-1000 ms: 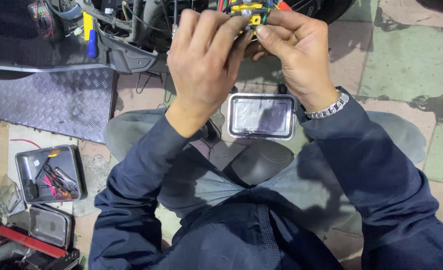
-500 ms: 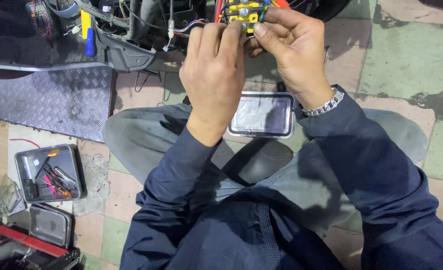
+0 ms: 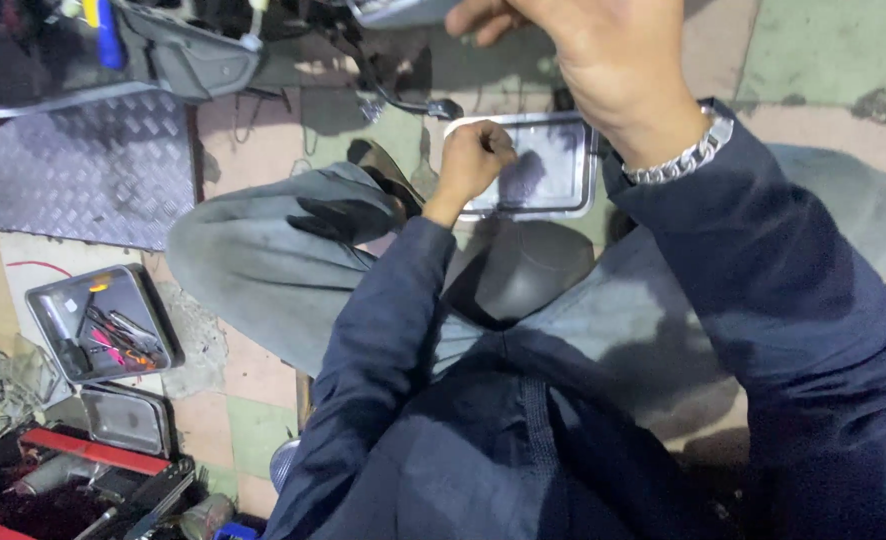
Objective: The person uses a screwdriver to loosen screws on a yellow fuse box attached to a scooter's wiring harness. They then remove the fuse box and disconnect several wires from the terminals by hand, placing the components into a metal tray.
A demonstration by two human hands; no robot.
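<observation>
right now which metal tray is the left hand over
The shiny rectangular metal tray on the floor ahead, under the left hand; the others sit far left.

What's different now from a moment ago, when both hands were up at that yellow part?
The left hand has let go and dropped to the metal tray on the floor, fingers curled at its edge. The right hand stays raised; what it holds is out of view. The tool tray at left is unmoved.

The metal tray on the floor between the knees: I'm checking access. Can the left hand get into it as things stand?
Probably yes: the left hand is already at the metal tray, over its near-left edge, with nothing between them.
</observation>
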